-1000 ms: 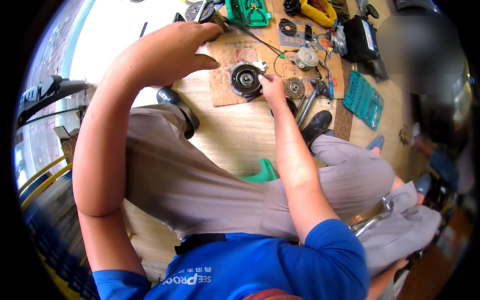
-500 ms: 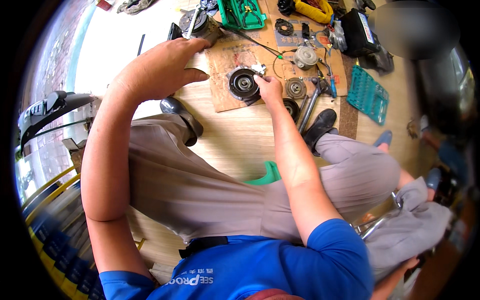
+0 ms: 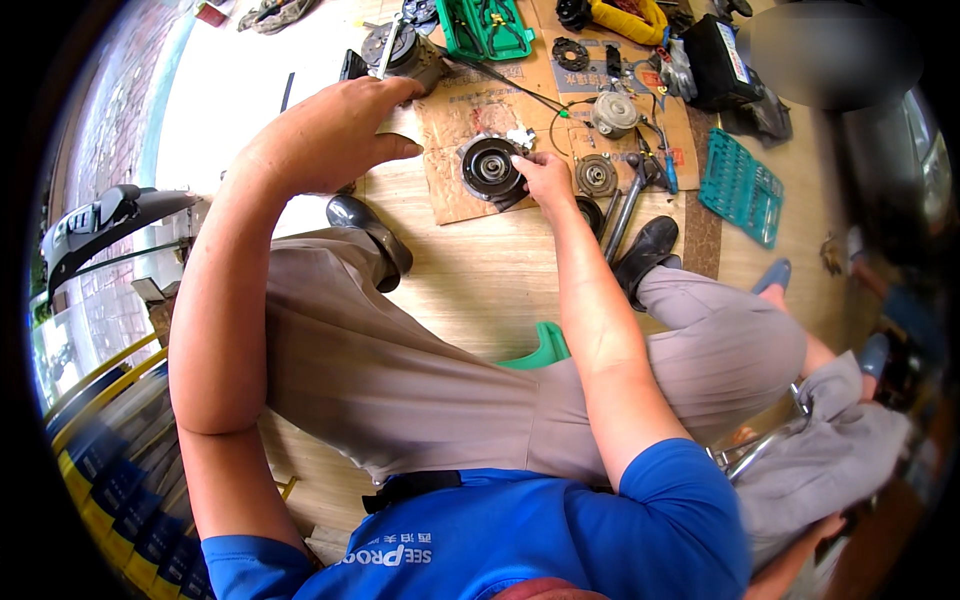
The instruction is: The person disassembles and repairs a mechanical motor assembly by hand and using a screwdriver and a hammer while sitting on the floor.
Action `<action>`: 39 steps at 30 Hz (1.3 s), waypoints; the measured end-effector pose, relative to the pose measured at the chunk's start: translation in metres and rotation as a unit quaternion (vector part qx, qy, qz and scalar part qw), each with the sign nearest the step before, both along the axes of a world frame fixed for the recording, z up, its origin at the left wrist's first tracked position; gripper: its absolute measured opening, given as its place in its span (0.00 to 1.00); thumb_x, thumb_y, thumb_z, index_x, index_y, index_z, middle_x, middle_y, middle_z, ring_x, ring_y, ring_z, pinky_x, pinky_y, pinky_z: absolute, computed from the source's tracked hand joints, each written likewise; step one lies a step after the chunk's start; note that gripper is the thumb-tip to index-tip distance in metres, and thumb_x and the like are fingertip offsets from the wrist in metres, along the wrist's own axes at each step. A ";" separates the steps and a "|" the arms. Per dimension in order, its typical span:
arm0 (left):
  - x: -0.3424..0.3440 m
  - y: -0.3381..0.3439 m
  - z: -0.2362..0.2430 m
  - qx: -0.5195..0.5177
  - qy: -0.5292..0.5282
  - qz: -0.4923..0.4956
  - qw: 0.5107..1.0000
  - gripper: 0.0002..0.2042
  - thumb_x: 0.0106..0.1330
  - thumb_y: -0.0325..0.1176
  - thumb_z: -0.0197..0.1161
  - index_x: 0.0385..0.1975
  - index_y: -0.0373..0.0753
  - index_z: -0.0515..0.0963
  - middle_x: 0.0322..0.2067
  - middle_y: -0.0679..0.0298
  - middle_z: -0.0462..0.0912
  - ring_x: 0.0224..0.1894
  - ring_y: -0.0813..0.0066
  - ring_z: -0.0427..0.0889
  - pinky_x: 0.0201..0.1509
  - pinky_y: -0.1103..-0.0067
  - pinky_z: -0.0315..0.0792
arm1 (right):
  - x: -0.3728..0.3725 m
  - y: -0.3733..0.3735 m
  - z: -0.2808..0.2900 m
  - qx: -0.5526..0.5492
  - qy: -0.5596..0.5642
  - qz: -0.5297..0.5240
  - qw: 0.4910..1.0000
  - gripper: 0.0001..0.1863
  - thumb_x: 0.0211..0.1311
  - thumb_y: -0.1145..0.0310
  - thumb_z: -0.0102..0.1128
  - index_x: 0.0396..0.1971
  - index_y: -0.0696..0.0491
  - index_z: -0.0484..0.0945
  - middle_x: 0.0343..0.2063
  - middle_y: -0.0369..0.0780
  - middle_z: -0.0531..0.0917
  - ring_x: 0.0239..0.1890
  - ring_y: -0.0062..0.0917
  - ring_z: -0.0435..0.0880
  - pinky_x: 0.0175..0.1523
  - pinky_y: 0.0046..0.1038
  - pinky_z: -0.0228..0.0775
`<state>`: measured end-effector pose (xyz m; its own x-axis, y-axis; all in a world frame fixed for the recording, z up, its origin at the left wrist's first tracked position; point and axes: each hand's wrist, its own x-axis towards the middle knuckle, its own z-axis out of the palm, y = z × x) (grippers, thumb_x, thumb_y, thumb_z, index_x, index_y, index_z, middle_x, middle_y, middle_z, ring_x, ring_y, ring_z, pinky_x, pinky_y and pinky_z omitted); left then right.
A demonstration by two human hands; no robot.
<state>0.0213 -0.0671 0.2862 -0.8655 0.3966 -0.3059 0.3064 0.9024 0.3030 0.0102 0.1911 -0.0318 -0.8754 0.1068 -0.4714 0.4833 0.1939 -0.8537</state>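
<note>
Head view: on the cardboard sheet [image 3: 447, 192], near its front edge, lies a round black pulley [image 3: 480, 178]; the right hand [image 3: 548, 182] thumbs its rim, grip unclear. Left of the sheet, the left hand [image 3: 325, 138] spreads thumb from fingers.

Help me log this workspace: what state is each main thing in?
Round black metal part: facing up.
Right hand: touching that part's rim.
Left hand: open, thumb spread.
Brown cardboard: spread flat, stained.
Green plastic tool case: open.
Teal plastic tray: lying flat.
</note>
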 end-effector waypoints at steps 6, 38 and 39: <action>0.003 0.003 0.004 0.015 -0.019 0.034 0.999 0.26 0.63 0.35 0.65 0.62 0.40 0.70 0.51 0.49 0.79 0.54 0.52 0.78 0.59 0.66 0.70 | 0.012 0.002 0.001 -0.107 0.052 -0.009 0.993 0.21 0.65 0.55 0.63 0.40 0.61 0.79 0.23 0.36 0.80 0.18 0.16 0.74 0.21 0.20 0.65; -0.015 0.011 -0.007 0.002 -0.055 0.012 0.998 0.27 0.63 0.40 0.64 0.61 0.37 0.69 0.52 0.47 0.78 0.57 0.48 0.75 0.61 0.65 0.69 | 0.054 0.075 -0.146 0.071 -0.072 -0.169 0.980 0.17 0.58 0.62 0.65 0.39 0.61 0.84 0.36 0.52 0.86 0.41 0.42 0.86 0.48 0.35 0.74; -0.016 0.013 -0.006 0.004 -0.055 0.013 0.998 0.27 0.63 0.40 0.64 0.61 0.37 0.69 0.52 0.47 0.78 0.57 0.48 0.75 0.61 0.65 0.69 | 0.053 0.077 -0.150 0.084 -0.071 -0.165 0.980 0.17 0.59 0.62 0.65 0.39 0.61 0.84 0.36 0.52 0.86 0.41 0.42 0.86 0.49 0.35 0.74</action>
<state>0.0055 -0.0541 0.2799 -0.8369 0.3778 -0.3961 0.2482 0.9069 0.3405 0.0630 0.2684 -0.1817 -0.7070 0.4605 -0.5367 0.6548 0.1395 -0.7428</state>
